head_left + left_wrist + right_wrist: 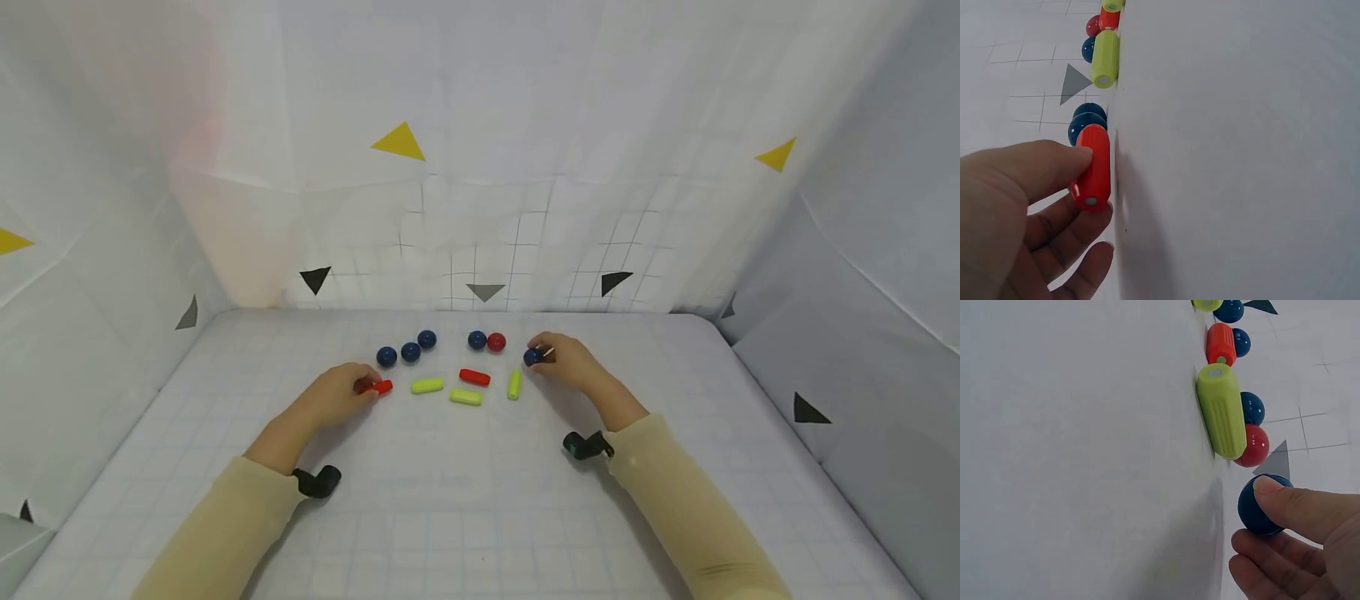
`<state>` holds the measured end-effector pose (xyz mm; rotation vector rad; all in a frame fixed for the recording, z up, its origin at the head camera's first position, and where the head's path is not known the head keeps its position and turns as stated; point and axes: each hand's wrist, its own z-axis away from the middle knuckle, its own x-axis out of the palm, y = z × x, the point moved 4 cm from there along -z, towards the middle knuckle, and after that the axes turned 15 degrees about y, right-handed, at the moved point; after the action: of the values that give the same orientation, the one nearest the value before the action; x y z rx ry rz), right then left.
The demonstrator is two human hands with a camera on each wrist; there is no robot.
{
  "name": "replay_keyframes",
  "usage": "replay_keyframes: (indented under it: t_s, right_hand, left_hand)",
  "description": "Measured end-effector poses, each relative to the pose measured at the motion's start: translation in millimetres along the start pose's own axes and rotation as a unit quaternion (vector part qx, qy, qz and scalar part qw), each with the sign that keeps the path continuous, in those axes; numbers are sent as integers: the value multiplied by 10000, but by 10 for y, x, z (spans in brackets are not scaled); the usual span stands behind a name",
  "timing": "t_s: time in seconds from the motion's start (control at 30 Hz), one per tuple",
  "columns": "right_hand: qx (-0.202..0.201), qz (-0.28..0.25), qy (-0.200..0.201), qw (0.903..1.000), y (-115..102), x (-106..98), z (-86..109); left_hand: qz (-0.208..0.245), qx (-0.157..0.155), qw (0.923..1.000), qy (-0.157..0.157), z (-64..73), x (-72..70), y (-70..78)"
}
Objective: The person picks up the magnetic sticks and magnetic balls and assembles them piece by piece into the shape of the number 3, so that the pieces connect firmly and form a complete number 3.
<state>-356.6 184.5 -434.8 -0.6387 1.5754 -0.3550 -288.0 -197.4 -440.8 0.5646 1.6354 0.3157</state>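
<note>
1. Blue balls (410, 352) and red ball (497, 342), mid-frame in the head view: smooth, glossy.
2. Red rods (474, 377) and yellow-green rods (467, 397), just below: grooved, plastic-looking.
3. Sleeves (225, 521), lower left and right: matt cloth.

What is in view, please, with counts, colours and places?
Blue balls: five, blue, four on table, one held
Red ball: one, red, on table
Lime rods: three, yellow-green, on table
Red rods: two, red, one on table, one held
Table: one, white, central
Walls: three, white, left, back, right
Triangles: several, yellow, black, grey, on walls
Wrist cameras: two, black, on wrists
Sleeves: two, beige, both arms
Left hand: one, holding a red rod
Right hand: one, holding a blue ball
</note>
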Motion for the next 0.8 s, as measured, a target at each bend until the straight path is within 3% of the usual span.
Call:
replay_keyframes:
  t_s: [0.37, 0.8]
  right_hand:
    - [-237, -120, -45, 9996, -25, -77, 183]
    - [-139, -386, -417, 9983, -64, -105, 470]
  left_hand:
    - [0, 69, 9999, -94, 108, -20, 56]
    - [45, 212, 9996, -199, 215, 12, 229]
